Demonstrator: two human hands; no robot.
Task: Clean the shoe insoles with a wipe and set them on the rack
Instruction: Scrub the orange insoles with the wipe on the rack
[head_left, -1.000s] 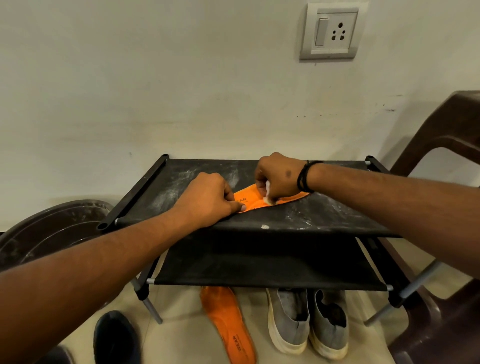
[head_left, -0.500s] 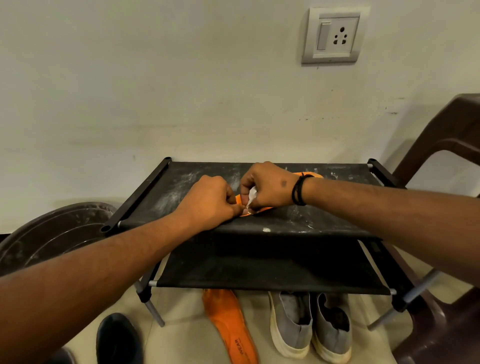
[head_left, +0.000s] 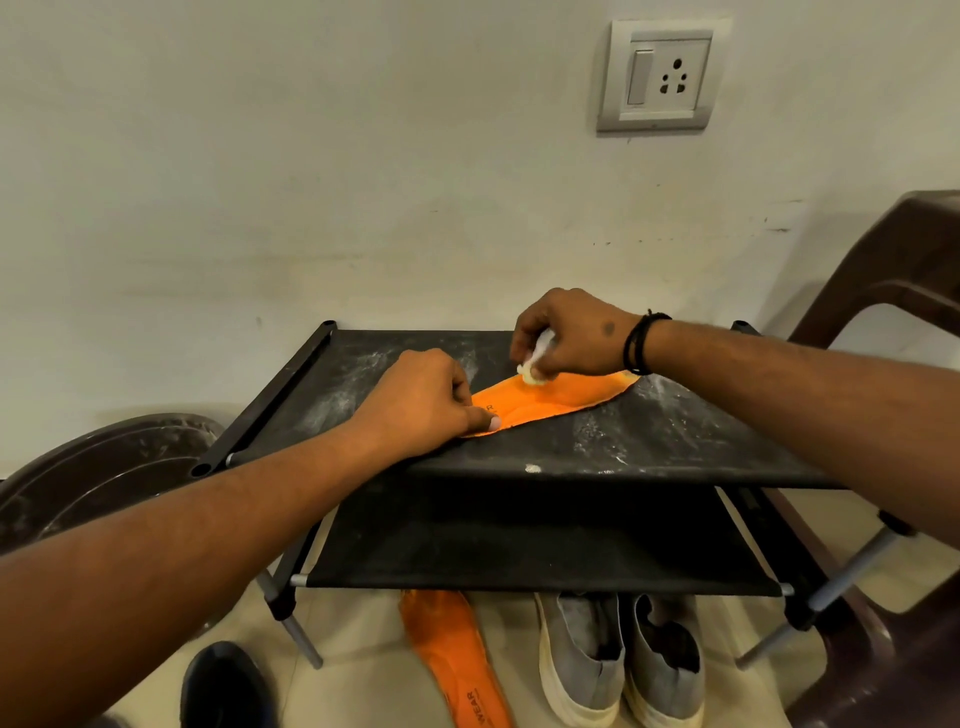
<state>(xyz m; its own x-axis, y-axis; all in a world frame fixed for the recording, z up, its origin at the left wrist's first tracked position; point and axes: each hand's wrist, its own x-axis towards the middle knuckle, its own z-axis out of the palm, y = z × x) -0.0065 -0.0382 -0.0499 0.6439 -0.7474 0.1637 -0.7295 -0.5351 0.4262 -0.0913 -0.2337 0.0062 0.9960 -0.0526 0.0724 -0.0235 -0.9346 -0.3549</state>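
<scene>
An orange insole (head_left: 558, 397) lies flat on the dusty black top shelf of the shoe rack (head_left: 649, 441). My left hand (head_left: 423, 402) has curled fingers and holds down the insole's near left end, thumb on its edge. My right hand (head_left: 569, 332) grips a crumpled white wipe (head_left: 535, 369) and presses it onto the insole's middle. A second orange insole (head_left: 452, 657) lies on the floor under the rack.
A pair of grey slip-on shoes (head_left: 618, 660) stands on the floor below the rack. A dark shoe (head_left: 223, 686) sits at lower left. A round dark tub (head_left: 104, 478) is at left, a brown plastic chair (head_left: 883, 291) at right. The wall holds a switch socket (head_left: 662, 75).
My right hand has slid the wipe rightward and away along the insole, from beside my left hand to its middle. More orange surface shows. My left hand stays put.
</scene>
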